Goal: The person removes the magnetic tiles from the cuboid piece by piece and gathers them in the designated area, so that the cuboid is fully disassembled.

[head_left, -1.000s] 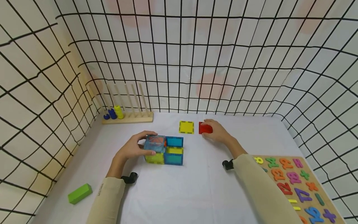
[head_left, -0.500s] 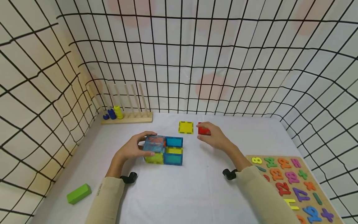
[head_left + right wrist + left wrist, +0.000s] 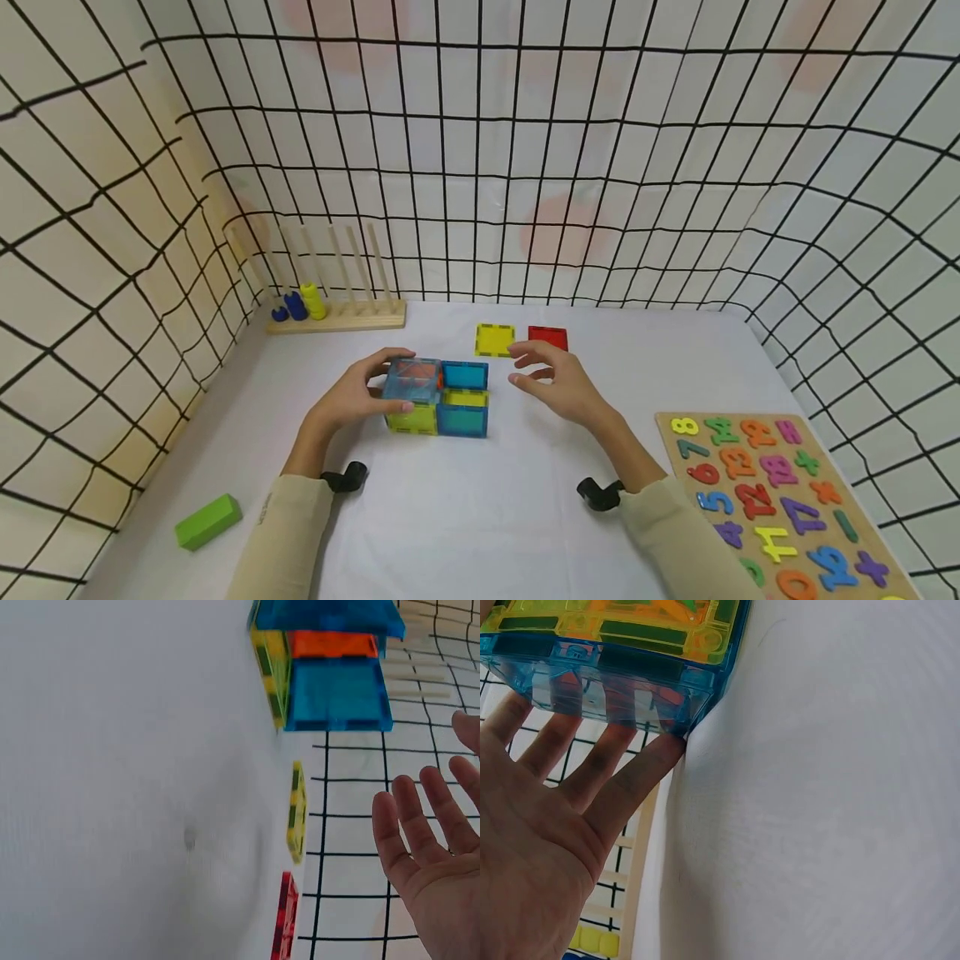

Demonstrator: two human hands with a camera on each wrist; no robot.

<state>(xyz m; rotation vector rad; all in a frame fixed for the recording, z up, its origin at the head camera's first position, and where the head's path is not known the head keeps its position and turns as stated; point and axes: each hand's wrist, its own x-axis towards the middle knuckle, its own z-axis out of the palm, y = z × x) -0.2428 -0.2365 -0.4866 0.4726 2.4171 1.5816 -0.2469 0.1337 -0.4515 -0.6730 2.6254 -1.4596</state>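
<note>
In the head view my left hand (image 3: 347, 402) holds the left end of a box built from see-through magnetic tiles (image 3: 462, 421). The thumb lies along its front and the fingers reach behind; in the left wrist view the fingers (image 3: 615, 780) touch a clear blue-edged tile (image 3: 592, 694). The box has yellow, blue and orange sides, and its right compartment is open at the top. My right hand (image 3: 564, 387) hovers right of the box, fingers spread and loosely bent, holding nothing. Just beyond it lie a yellow square tile (image 3: 493, 341) and a red square tile (image 3: 547, 335), both flat.
A wooden peg rack (image 3: 352, 318) with blue and yellow beads stands at the back left. At the front left lies a green block (image 3: 208, 522). A number puzzle board (image 3: 757, 454) covers the right side. Black wire mesh (image 3: 525, 175) surrounds the white table.
My right hand has let go of the red tile and drawn back toward the box, leaving the tile flat on the table. The left hand stays on the box.
</note>
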